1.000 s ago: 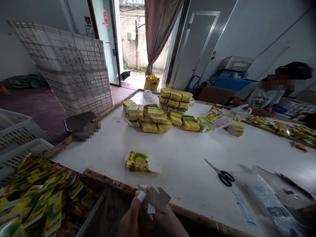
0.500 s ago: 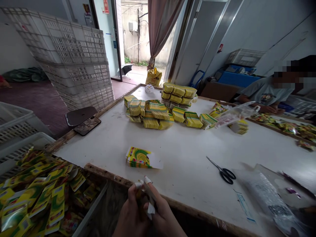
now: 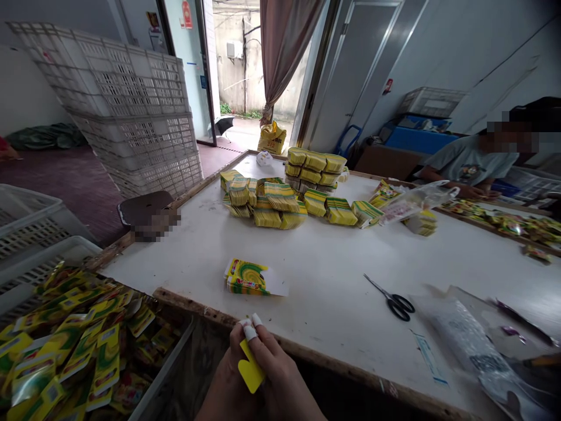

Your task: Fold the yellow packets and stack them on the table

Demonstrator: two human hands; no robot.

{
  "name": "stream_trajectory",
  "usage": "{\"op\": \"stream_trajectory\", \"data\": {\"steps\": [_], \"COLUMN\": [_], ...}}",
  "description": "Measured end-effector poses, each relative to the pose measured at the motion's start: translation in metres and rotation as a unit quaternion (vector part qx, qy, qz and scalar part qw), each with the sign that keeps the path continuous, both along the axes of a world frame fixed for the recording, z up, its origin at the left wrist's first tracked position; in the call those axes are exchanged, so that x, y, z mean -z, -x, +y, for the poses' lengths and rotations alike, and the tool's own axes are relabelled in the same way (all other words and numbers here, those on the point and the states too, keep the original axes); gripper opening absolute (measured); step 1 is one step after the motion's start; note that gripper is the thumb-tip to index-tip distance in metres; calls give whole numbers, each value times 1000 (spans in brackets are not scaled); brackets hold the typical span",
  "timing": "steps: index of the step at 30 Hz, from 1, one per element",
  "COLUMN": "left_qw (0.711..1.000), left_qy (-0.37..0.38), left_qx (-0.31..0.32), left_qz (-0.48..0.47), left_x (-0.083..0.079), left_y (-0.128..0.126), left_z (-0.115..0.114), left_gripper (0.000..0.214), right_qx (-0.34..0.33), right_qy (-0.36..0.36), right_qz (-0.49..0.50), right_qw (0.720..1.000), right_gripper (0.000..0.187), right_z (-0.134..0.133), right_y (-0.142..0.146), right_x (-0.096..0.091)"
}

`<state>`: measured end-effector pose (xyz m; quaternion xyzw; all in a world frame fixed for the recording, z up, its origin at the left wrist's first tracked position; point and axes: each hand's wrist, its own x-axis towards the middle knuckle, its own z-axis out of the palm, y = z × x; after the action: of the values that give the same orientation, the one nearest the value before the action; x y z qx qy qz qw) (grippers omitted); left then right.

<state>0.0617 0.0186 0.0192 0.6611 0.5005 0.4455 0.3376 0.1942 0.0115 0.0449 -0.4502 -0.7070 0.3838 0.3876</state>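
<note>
The left hand and the right hand meet at the near edge of the surface. The grip of each hand is closed, fingers bent inward, on a yellow card located between them; the share borne by each hand cannot be determined. White wraps cover several fingertips. A card stack lies flat on the surface just beyond the hands. Scissors lie to its right, blades partly spread or closed: indeterminate.
</note>
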Motion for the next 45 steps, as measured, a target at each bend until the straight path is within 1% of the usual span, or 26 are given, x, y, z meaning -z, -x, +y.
{"op": "stream_trajectory", "data": {"steps": [2,4,6,8,9,11,13,15,17,20,23,26,29,30,31,32,33,34,35,36,37,38,39,40,41,45], "left_qw": [998,994,988,982,980,978,978,980,979,974,967,969,985,992,994,987,968,935,891,845,803,767,742,728,726,745], "left_qy": [-6,-3,-19,-52,-69,-78,-52,-22,-17,-54,-91,-88,-34,-8,14,28,33,36,48,78,122,173,220,254,271,258], "left_qx": [-39,-42,-23,-19,-23,-28,-19,9,30,21,-28,-67,-70,-78,-104,-149,-207,-269,-325,-359,-368,-360,-345,-330,-317,-288], "left_qz": [46,105,153,178,184,193,199,200,202,221,238,221,151,101,33,-48,-137,-228,-313,-390,-453,-501,-531,-545,-547,-544], "left_x": [-4,-12,-20,-26,-28,-30,-32,-34,-35,-33,-29,-27,-30,-32,-34,-35,-37,-38,-39,-40,-40,-40,-39,-37,-35,-27], "left_y": [6,16,26,34,36,37,37,37,37,38,39,41,43,44,46,49,53,58,64,70,75,80,83,84,83,65], "left_z": [2,7,12,16,18,19,19,18,18,19,19,17,14,14,15,18,21,25,29,33,37,39,40,39,38,29], "left_gripper": [57,55,52,49,48,50,57,64,66,63,57,58,60,59,59,60,62,62,59,55,49,43,38,33,29,25], "right_qx": [28,38,9,-42,-58,-63,-58,-72,-101,-107,-74,-69,-70,-68,-55,-28,8,52,89,116,133,140,146,150,152,167], "right_qy": [-8,-17,-19,-17,-15,-6,5,5,-2,-2,3,4,-4,-5,-7,-9,-12,-18,-24,-28,-29,-27,-26,-24,-23,-21], "right_qz": [16,4,-43,-95,-113,-135,-142,-139,-127,-121,-116,-79,-25,-7,-1,-7,-25,-52,-78,-97,-112,-120,-128,-134,-136,-120], "right_qw": [999,999,999,994,992,989,988,988,987,987,991,995,997,998,998,1000,1000,997,993,988,984,982,981,979,979,978], "right_gripper": [51,56,66,70,67,56,40,27,23,33,44,53,63,68,74,76,73,64,53,45,40,39,40,42,43,47], "right_z": [4,8,11,14,15,19,24,30,34,37,36,35,41,46,52,60,69,79,90,99,107,114,119,123,125,126], "right_y": [-4,-10,-14,-16,-17,-20,-25,-31,-36,-36,-26,-14,-8,-8,-9,-10,-12,-14,-15,-16,-16,-16,-14,-12,-11,-8], "right_x": [1,1,-1,-5,-8,-16,-27,-38,-47,-45,-32,-23,-23,-23,-23,-23,-21,-19,-16,-13,-9,-5,-2,1,4,8]}}
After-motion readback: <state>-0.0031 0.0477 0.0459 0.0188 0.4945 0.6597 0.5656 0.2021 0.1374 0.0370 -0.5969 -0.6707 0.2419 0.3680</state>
